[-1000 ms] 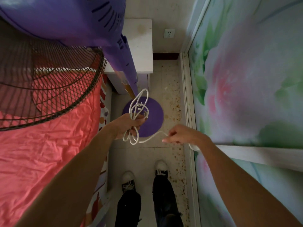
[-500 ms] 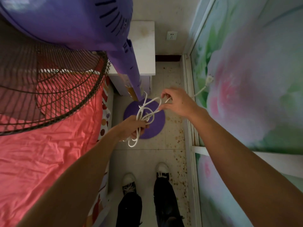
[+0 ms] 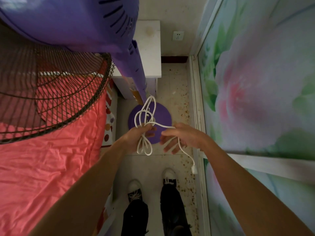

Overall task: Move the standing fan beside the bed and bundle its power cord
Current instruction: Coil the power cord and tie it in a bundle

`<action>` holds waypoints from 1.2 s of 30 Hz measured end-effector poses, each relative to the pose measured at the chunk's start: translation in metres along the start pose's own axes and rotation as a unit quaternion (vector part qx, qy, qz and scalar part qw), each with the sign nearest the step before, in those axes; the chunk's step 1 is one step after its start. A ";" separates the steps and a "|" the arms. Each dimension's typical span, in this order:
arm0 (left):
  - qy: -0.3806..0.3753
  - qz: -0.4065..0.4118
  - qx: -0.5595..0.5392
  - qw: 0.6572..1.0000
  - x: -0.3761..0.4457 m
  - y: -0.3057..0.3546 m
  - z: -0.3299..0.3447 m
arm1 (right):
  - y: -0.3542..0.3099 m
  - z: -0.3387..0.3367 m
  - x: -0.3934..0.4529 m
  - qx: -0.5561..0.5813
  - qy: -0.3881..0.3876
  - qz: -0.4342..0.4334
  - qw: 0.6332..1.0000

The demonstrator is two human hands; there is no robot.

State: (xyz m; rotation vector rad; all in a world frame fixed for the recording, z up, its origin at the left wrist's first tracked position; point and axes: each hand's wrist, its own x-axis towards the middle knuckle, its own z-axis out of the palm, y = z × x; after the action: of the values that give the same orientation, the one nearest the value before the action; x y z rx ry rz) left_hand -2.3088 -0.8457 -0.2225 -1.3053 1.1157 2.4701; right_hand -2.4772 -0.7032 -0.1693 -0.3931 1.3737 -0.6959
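Note:
The purple standing fan (image 3: 71, 23) rises right under the camera, its wire cage (image 3: 51, 97) over the bed and its round base (image 3: 162, 114) on the floor. My left hand (image 3: 141, 133) is shut on the looped white power cord (image 3: 144, 114), loops sticking out above and below the fist. One strand crosses the bundle to my right hand (image 3: 180, 138), which pinches it with the other fingers spread. The free end hangs down from that hand with the white plug (image 3: 194, 169) dangling.
The bed with a coral-red sheet (image 3: 51, 167) fills the left. A white bedside cabinet (image 3: 150, 48) stands behind the fan, a wall socket (image 3: 178, 36) beyond it. A floral sliding door (image 3: 255, 99) runs along the right. My two shoes (image 3: 151, 183) stand on the narrow tiled strip.
My right hand came down from above the bundle to its right side, carrying the strand across the loops. The plug dropped from up by the door and now hangs below that hand.

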 end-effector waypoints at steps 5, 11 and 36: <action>-0.068 0.015 0.038 0.997 -0.004 0.004 0.003 | -0.005 -0.017 -0.003 0.077 0.049 -0.114 0.989; -0.085 0.021 -0.071 0.994 -0.004 0.011 0.002 | 0.002 -0.048 -0.016 0.009 0.098 -0.100 0.990; 0.034 0.061 0.164 0.984 0.004 0.006 0.016 | -0.040 -0.012 0.044 -0.136 0.321 -0.175 0.921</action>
State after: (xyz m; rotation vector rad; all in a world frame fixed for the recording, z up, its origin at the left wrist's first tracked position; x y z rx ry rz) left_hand -2.3248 -0.8401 -0.2165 -1.2630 1.5822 2.2062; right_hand -2.4955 -0.7597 -0.1795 -0.6809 2.0656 -0.9829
